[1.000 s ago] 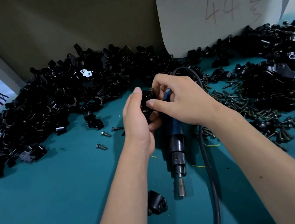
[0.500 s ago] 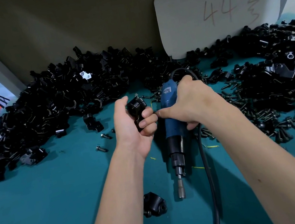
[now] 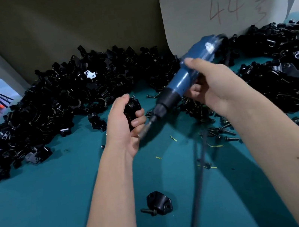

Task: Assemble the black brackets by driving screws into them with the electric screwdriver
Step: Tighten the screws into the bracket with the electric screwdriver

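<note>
My left hand point(image 3: 122, 125) is closed around a black bracket point(image 3: 132, 110) held above the teal table, a screw sticking up from its top. My right hand point(image 3: 210, 85) grips the blue electric screwdriver point(image 3: 181, 82), lifted off the table and tilted so its blurred bit point(image 3: 147, 126) points down-left at my left hand's fingers. The tool's black cable point(image 3: 199, 190) trails down toward me. Another black bracket point(image 3: 159, 202) lies on the table near me with a screw point(image 3: 148, 210) poking out at its left.
A large heap of black brackets point(image 3: 60, 108) fills the back left, another heap point(image 3: 286, 70) the right. Loose screws point(image 3: 223, 132) lie scattered right of centre. A card marked 44 point(image 3: 225, 1) leans on the back wall. Teal table surface point(image 3: 42, 210) lies in front.
My right hand has lifted the screwdriver off the table and swung it from pointing toward me to pointing down-left at the bracket. My left hand still holds the bracket.
</note>
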The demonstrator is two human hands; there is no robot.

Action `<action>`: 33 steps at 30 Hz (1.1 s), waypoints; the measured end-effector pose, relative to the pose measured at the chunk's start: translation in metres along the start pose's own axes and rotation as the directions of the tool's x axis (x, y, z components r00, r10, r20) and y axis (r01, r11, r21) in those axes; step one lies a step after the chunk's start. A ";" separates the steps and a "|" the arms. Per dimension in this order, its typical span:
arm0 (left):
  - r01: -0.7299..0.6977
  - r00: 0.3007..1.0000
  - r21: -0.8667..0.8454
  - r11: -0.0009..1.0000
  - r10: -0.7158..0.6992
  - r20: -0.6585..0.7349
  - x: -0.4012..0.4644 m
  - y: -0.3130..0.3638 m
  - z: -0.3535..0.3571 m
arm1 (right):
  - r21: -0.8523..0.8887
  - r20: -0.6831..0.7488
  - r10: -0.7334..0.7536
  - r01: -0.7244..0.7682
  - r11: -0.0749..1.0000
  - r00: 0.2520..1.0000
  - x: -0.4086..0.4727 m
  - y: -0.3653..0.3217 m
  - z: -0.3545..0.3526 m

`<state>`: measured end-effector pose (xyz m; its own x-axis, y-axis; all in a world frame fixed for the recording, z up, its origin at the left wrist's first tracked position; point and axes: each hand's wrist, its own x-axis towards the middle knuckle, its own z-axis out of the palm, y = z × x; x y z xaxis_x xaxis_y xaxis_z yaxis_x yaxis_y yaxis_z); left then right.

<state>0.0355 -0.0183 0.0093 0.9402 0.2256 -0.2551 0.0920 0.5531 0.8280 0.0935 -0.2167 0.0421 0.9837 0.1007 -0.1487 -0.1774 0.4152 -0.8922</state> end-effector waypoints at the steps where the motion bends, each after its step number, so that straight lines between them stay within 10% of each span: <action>1: -0.045 0.999 0.070 0.997 0.046 -0.013 0.000 0.002 -0.002 | 0.099 -0.021 0.003 -0.001 0.995 1.000 0.000 0.001 0.002; 9: -0.279 0.958 0.669 0.689 0.243 0.150 -0.005 0.002 -0.008 | 0.434 -0.127 -0.049 0.100 0.896 0.991 -0.002 0.010 0.009; 19: 0.129 0.950 0.761 0.636 -0.300 0.090 -0.005 0.014 -0.022 | 0.398 -0.264 -0.222 0.316 0.862 0.939 -0.008 0.000 0.011; 33: -0.079 0.959 0.898 0.434 -0.211 0.187 -0.003 0.015 -0.016 | 0.490 -0.269 -0.149 0.268 0.829 0.952 -0.011 0.000 0.016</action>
<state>0.0290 0.0023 0.0146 0.9439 -0.0502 -0.3265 0.2597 -0.4978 0.8275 0.0818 -0.2031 0.0505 0.9701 -0.2090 -0.1233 0.1030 0.8146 -0.5709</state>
